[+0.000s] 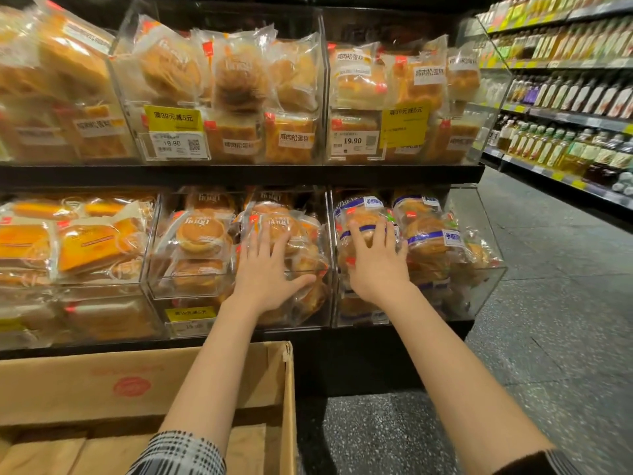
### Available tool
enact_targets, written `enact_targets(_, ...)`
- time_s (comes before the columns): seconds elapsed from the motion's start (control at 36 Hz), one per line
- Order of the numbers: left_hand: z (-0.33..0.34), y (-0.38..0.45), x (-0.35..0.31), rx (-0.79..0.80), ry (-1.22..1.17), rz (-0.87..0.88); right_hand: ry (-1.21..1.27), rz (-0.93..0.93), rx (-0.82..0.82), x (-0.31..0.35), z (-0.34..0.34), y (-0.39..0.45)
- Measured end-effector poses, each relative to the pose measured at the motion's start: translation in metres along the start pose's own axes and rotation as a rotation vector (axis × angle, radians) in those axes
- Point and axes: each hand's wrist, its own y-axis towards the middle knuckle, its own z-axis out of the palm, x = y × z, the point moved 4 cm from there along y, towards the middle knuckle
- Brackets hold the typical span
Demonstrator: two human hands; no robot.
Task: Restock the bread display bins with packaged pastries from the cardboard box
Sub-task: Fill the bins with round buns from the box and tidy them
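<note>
My left hand [265, 269] lies flat, fingers spread, on a clear pack of round brown pastries [291, 231] in the lower middle clear bin [239, 293]. My right hand [375, 262] presses with straight spread fingers on a blue-banded pastry pack [359, 217] in the lower right bin [479, 269]. Neither hand curls round a pack. The cardboard box [205, 378] stands open at the lower left below my left forearm; only brown flaps show inside it.
Upper bins [233, 97] hold packed breads behind yellow price tags. A lower left bin [75, 241] holds orange cake packs. A bottle shelf [565, 97] runs along the right side of the speckled aisle floor [548, 303].
</note>
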Motion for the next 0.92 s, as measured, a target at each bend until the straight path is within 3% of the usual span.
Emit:
enact_targets(0.11,-0.003,0.0,-0.001,-0.044,0.104,-0.006,0.144,-0.027,0.001,-0.006,-0.006,-0.001)
enact_targets(0.19,-0.008,-0.001,-0.023,-0.075,0.113,0.033,0.206,-0.019,-0.11,-0.013,-0.018,-0.004)
enact_targets(0.31,-0.014,-0.001,-0.07,-0.098,0.013,0.217,0.181,0.066,-0.252,-0.034,-0.031,-0.01)
enact_targets(0.44,0.002,-0.001,-0.113,-0.109,0.085,0.424,0.133,0.232,-0.325,-0.069,-0.032,-0.015)
enact_targets(0.56,0.022,-0.001,-0.132,-0.04,0.074,0.471,0.121,0.323,-0.278,-0.091,-0.022,-0.016)
enact_targets(0.69,0.036,0.005,-0.135,-0.031,0.114,0.452,0.374,0.24,-0.134,-0.104,-0.005,-0.013)
enact_targets(0.92,0.04,0.006,-0.134,-0.04,0.066,0.462,0.309,0.162,-0.074,-0.109,-0.004,-0.012)
